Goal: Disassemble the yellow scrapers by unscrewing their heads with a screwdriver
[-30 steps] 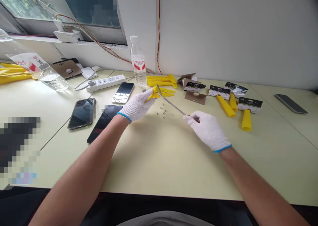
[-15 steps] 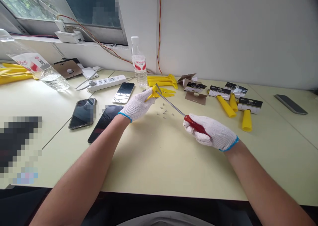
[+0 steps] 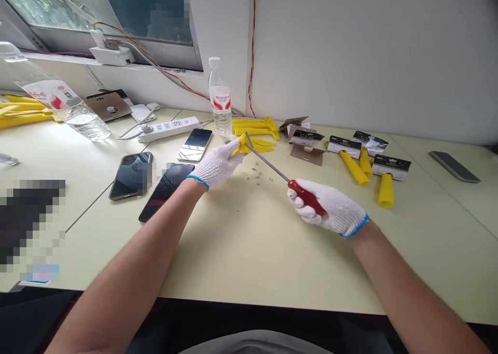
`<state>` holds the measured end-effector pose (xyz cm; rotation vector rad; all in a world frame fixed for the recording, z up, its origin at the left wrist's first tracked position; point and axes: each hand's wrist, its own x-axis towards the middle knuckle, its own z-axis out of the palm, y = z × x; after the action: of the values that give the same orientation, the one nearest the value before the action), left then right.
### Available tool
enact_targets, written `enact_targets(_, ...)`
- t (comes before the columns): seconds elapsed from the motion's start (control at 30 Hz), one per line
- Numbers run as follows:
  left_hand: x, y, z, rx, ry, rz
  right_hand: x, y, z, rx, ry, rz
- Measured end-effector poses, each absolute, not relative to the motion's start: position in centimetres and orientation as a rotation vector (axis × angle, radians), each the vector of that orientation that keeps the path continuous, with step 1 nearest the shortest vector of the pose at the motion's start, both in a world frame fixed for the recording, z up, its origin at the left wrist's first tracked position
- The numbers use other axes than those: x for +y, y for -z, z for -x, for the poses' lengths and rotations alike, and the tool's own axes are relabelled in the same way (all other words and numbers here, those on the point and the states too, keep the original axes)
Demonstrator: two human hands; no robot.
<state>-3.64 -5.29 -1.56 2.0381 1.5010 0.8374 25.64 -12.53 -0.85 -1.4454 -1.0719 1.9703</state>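
Note:
In a white knitted glove with a blue cuff, my left hand (image 3: pixel 218 166) is closed on a yellow plastic piece with a metal blade edge (image 3: pixel 244 143); its exact kind is unclear. My right hand (image 3: pixel 324 203), gloved the same way, grips the red handle of a screwdriver (image 3: pixel 307 197). The long shaft points up and left, its tip at the yellow piece; the contact itself is too small to see. Several small screws (image 3: pixel 257 175) lie loose on the table below the shaft. More yellow plastic parts (image 3: pixel 254 126) lie just behind my left hand.
Phones (image 3: pixel 130 175) lie left of my left arm, near a white power strip (image 3: pixel 169 129). One water bottle (image 3: pixel 221 108) stands upright by the wall; a larger bottle (image 3: pixel 64 97) leans at far left. Yellow handles with black-and-white cards (image 3: pixel 391 167) lie at right, beside brown card packaging (image 3: pixel 307 153).
My right hand has turned slightly around the screwdriver handle, its fingers shifting. The left hand keeps hold of the yellow piece in nearly the same place. The view has shifted a little.

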Motion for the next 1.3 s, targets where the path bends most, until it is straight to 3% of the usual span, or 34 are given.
enact_targets(0.07, -5.3, 1.5, 3.7, 1.479, -0.846, -2.013, -12.7, 1.5, -25.3, -1.296, -1.622, 1.534)
enact_targets(0.17, -5.2, 1.5, 3.8, 1.467, -0.85, -2.002, -13.1, 2.3, -24.5, -1.663, -0.673, 1.558)
enact_targets(0.23, -5.2, 1.5, 3.9, 1.479, -0.844, -2.0, -13.2, 2.3, -24.4, -1.679, -0.382, 1.518)
enact_targets(0.3, -5.2, 1.5, 3.9, 1.485, -0.832, -2.01, -13.2, 1.9, -24.7, -1.612, -0.621, 1.577)
enact_targets(0.4, -5.2, 1.4, 3.9, 1.501, -0.81, -2.031, -12.9, 1.3, -25.2, -1.344, -1.511, 1.603)
enact_targets(0.47, -5.3, 1.5, 3.8, 1.499, -0.82, -2.025, -12.7, 1.3, -25.3, -1.169, -1.837, 1.537)
enact_targets(0.53, -5.3, 1.5, 3.8, 1.473, -0.84, -2.008, -12.7, 1.6, -25.1, -1.243, -1.666, 1.58)
enact_targets(0.67, -5.2, 1.6, 3.8, 1.457, -0.843, -1.999, -13.0, 2.3, -24.3, -1.671, -0.639, 1.658)
enact_targets(0.73, -5.2, 1.6, 3.8, 1.469, -0.842, -1.999, -13.1, 2.3, -24.2, -1.703, -0.406, 1.632)
enact_targets(0.8, -5.2, 1.5, 3.8, 1.48, -0.838, -1.993, -13.0, 1.9, -24.5, -1.668, -0.605, 1.685)
enact_targets(0.9, -5.1, 1.5, 3.8, 1.485, -0.826, -2.003, -12.9, 1.3, -25.1, -1.435, -1.452, 1.688)
enact_targets(0.97, -5.1, 1.6, 3.8, 1.477, -0.825, -2.018, -12.8, 1.2, -25.2, -1.241, -1.828, 1.577)
enact_targets(1.03, -5.1, 1.6, 3.8, 1.468, -0.83, -2.018, -12.8, 1.3, -25.0, -1.3, -1.73, 1.595)
enact_targets(1.17, -5.2, 1.5, 3.8, 1.458, -0.826, -2.009, -13.0, 1.8, -24.5, -1.683, -0.633, 1.708)
enact_targets(1.2, -5.2, 1.5, 3.8, 1.462, -0.823, -2.013, -13.0, 1.7, -24.5, -1.703, -0.488, 1.707)
enact_targets(1.23, -5.2, 1.6, 3.7, 1.47, -0.818, -2.022, -13.0, 1.5, -24.6, -1.711, -0.483, 1.718)
enact_targets(1.3, -5.2, 1.6, 3.7, 1.496, -0.805, -2.046, -13.1, 1.0, -25.0, -1.674, -0.819, 1.755)
